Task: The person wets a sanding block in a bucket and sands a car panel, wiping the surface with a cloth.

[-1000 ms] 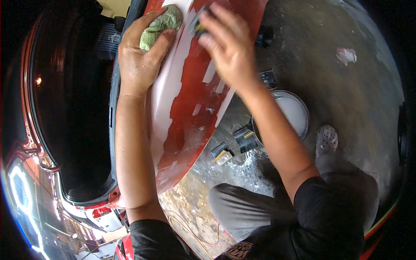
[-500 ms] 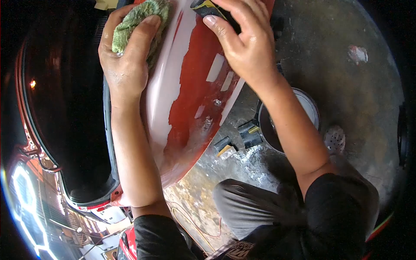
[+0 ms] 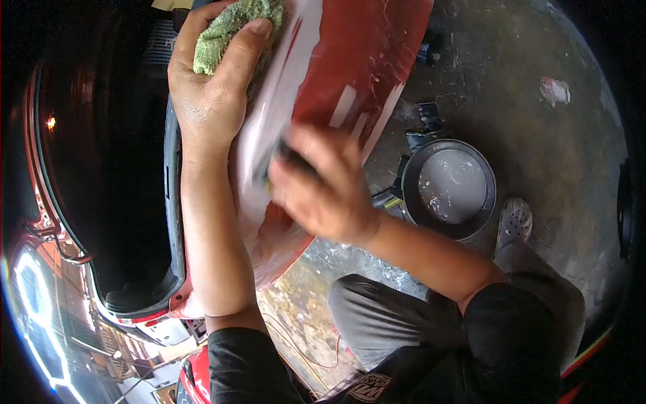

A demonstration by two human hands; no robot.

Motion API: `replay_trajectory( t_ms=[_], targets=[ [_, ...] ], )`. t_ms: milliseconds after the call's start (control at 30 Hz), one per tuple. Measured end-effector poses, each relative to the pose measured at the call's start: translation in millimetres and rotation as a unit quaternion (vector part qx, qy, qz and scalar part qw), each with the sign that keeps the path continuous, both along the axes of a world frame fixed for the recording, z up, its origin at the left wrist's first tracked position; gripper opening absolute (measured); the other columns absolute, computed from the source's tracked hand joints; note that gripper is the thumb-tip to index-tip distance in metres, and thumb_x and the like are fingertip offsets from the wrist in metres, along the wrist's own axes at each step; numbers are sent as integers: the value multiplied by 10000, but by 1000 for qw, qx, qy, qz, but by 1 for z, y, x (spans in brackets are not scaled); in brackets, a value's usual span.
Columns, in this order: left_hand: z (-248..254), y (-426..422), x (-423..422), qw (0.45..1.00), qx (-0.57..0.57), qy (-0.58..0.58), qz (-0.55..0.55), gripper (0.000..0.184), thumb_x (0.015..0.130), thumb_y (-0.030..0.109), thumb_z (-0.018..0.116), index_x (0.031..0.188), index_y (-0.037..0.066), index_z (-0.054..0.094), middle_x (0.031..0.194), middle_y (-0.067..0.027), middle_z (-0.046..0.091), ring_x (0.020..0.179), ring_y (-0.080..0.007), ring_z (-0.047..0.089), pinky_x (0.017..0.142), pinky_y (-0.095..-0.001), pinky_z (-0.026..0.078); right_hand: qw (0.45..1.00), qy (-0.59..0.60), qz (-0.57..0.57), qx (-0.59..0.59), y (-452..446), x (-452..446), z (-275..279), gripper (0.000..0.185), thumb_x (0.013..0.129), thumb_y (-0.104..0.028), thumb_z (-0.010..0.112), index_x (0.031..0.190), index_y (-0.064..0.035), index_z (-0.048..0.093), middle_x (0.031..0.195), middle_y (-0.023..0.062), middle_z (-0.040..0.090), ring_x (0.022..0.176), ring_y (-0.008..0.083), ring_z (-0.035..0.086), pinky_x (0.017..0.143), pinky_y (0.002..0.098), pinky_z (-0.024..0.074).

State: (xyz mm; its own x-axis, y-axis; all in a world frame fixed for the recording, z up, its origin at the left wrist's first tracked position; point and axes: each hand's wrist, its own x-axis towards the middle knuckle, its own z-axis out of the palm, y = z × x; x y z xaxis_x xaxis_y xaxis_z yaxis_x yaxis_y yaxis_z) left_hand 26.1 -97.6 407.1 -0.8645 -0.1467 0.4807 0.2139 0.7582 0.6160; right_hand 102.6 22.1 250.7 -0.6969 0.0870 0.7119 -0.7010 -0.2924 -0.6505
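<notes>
My left hand [image 3: 212,94] is closed round a bunched green cloth [image 3: 232,37] and rests on the upper left edge of a car panel [image 3: 350,54]. This panel shows red paint with whitish-pink patches. Smeared by motion, my right hand [image 3: 323,182] lies over the middle of the panel. In its fingers is a dark piece of sandpaper [image 3: 269,161], mostly hidden now; its black face and yellowish side showed more clearly a moment ago. The sandpaper appears against the pale strip of the panel.
On the floor to the right stands a round dark basin [image 3: 408,195] of cloudy grey water. Dark sandpaper pieces [image 3: 428,117] lie beside it. My shoe [image 3: 516,219] is right of the basin. A dark car opening [image 3: 114,202] borders the panel on the left.
My right hand has swept down and left along the panel with the sandpaper. My left hand and cloth have shifted slightly right in view. The basin's water now shows.
</notes>
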Motion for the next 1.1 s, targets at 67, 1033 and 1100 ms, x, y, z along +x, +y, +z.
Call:
replay_trajectory(
  t_ms=[67, 1033, 1100],
  targets=[
    [7, 28, 7, 998, 37, -39, 14, 320, 906, 165, 746, 1150, -7, 631, 1032, -84, 696, 913, -167, 651, 822, -299, 525, 994, 81, 15, 71, 12, -7, -14, 457, 794, -242, 838, 1229, -207, 704, 1374, 75, 605, 1193, 297, 582, 986, 464, 435],
    [14, 34, 12, 993, 95, -54, -40, 277, 895, 155, 703, 1138, 31, 653, 976, -50, 705, 851, -126, 649, 812, -270, 524, 995, -54, -83, 5, -1, -36, 10, 405, 826, -166, 825, 1206, -116, 695, 1335, 140, 610, 1161, 331, 583, 965, 481, 445],
    [9, 33, 10, 994, 95, -32, -42, 291, 893, 169, 708, 1142, 30, 652, 979, -53, 705, 850, -129, 650, 807, -278, 530, 999, 12, 36, 19, 1, 22, 4, 409, 809, -161, 829, 1199, -148, 707, 1374, 126, 590, 1193, 300, 553, 927, 470, 478]
  ],
)
